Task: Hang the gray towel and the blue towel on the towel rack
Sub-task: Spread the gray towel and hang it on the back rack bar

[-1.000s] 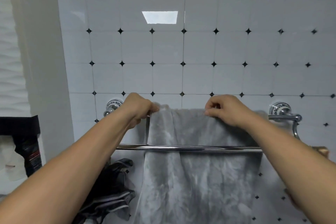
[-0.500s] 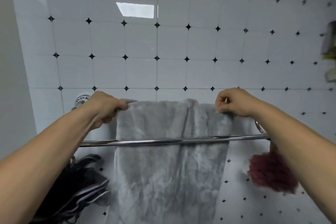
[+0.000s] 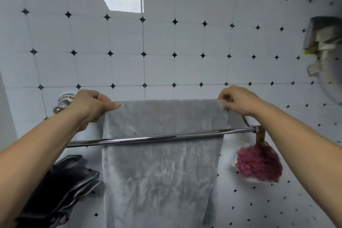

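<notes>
Two hands hold the top edge of the gray towel (image 3: 162, 163), one at each corner. The left hand (image 3: 90, 105) has its fingers (image 3: 111, 106) closed on the left corner, thumb on top. The right hand (image 3: 238, 101) pinches the right corner between closed fingers. Holding both corners like this keeps the top edge flat and spread wide.

The towel lies over the back bar of the rack (image 3: 159, 138), close to the wall (image 3: 166, 42). It hangs down behind the shiny front bar. I think the person is smoothing it so it hangs straight and does not bunch up.

The front bar is bare, so it looks like a good spot for the blue towel. No blue towel shows in this view.

Room is tight on both sides. A dark cloth (image 3: 63, 189) hangs just beside the towel's lower left edge. A red puff (image 3: 259, 163) hangs from the right end of the front bar, near the towel's right edge. The towel fills most of the space between the rack's ends.
</notes>
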### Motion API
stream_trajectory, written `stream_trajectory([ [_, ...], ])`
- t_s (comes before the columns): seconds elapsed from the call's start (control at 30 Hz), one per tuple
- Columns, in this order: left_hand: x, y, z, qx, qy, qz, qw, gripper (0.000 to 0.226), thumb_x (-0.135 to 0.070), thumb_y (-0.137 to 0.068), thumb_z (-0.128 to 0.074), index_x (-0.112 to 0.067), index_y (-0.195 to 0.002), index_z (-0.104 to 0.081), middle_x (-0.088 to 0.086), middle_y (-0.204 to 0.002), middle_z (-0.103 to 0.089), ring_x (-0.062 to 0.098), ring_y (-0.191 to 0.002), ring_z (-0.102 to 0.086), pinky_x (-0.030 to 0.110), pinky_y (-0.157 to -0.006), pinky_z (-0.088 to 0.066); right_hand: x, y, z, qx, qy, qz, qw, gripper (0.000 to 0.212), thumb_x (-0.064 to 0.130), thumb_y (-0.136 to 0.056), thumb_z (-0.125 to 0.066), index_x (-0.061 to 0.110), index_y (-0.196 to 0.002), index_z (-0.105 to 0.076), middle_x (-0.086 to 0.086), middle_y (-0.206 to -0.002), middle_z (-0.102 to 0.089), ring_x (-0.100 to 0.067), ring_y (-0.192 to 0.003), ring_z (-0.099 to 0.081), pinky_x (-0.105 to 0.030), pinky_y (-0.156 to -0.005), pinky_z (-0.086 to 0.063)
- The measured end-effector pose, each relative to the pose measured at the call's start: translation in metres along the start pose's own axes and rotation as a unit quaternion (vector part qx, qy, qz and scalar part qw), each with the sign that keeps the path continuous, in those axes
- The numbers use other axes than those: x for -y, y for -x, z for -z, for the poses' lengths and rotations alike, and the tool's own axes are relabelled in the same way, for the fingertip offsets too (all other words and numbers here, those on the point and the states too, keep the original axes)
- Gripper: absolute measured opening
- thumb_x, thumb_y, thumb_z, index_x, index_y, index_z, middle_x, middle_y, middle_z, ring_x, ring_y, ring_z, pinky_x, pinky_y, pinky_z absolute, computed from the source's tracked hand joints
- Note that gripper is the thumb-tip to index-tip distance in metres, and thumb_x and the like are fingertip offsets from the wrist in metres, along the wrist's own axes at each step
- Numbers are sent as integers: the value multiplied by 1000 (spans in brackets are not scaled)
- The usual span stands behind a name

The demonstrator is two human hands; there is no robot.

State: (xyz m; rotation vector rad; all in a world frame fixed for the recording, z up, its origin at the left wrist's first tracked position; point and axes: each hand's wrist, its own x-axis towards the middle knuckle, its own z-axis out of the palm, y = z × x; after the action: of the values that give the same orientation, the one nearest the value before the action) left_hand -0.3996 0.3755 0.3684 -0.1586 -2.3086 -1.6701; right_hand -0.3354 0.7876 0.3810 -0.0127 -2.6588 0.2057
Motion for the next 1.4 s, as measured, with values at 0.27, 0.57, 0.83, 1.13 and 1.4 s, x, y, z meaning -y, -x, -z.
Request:
stream_trajectory([
  [0.27,0,3,5,-16,-8,-3,1000,29,-22,-63,-89,-14,-77,-65,3,-64,-62,16,-54,-53,23,-51,-40,-5,4,6,-67,-18,-109,992,11,23,-80,-61,21,-69,-61,-2,-83,-69,-27,-87,-61,-39,-78,-52],
  [0.57,19,18,-5,-24,23,42,999,28,4,-66,-82,-1,-88,-65,14,-72,-70,13,-44,-68,24,-55,-57,-4,14,-29,-54,-349,-235,905,41,8,-67,-85,20,-55,-47,7,-43,-56,-13,-49,-57,-26,-48,-30],
  [0.83,19,16,-6,-130,-102,-50,985,16,-22,-77,-68,-12,-66,-64,9,-77,-75,27,-73,-73,38,-73,-56,0,18,-37,-35,-440,-248,862,24,1,-67,-78,14,-83,-65,-1,-65,-68,-13,-52,-60,-26,-50,-36],
  [1.13,-1,7,-14,-162,-151,-55,974,22,-24,-72,-68,-3,-66,-67,17,-70,-70,30,-64,-63,34,-61,-50,-12,24,-38,-14,-410,-249,878,25,19,-65,-86,13,-82,-68,-3,-67,-55,-15,-54,-40,-29,-47,-28],
  [1.4,26,14,-19,-155,-104,-65,980,36,-22,-63,-83,-12,-51,-51,6,-53,-50,20,-46,-37,28,-53,-35,-1,21,-36,-24,-400,-245,883,22,19,-74,-79,12,-91,-67,-4,-80,-67,-20,-70,-57,-31,-61,-40],
])
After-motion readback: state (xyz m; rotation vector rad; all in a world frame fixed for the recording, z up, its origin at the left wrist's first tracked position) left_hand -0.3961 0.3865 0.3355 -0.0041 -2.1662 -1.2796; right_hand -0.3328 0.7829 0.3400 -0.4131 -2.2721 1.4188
